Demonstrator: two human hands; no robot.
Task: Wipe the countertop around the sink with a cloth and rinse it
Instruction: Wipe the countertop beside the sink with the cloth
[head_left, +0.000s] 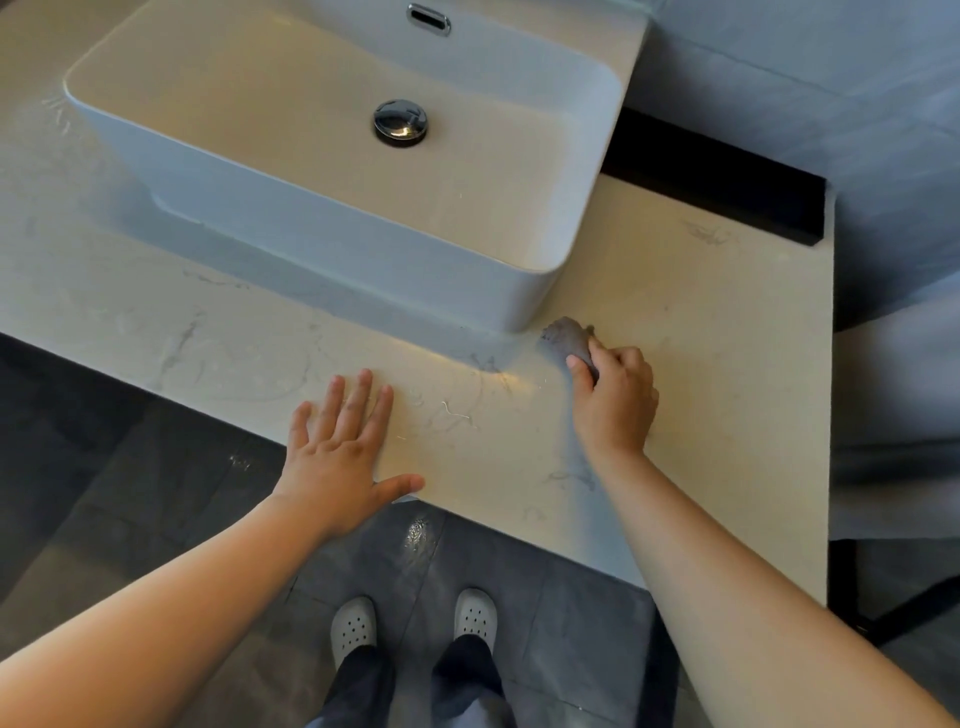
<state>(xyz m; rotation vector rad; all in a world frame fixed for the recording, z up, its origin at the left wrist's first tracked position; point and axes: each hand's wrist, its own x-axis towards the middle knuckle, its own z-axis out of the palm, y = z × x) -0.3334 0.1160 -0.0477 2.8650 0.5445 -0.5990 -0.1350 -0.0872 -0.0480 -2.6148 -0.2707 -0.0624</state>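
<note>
right hand on the cloth at the sink's near corner

your right hand (615, 400) is clamped on the small crumpled grey cloth (569, 340), pressing it onto the pale veined stone countertop (727, 338). largest first: that countertop spreads around the white rectangular ceramic vessel sink (509, 280), and the cloth lies just ahead of your knuckles, touching or nearly touching the sink's near right corner. its bunched length points up-left toward the basin. your right arm reaches in from the lower right, wrist low. your left hand (337, 452) rests flat, fingers spread apart, at the counter's front edge, holding nothing.
</note>
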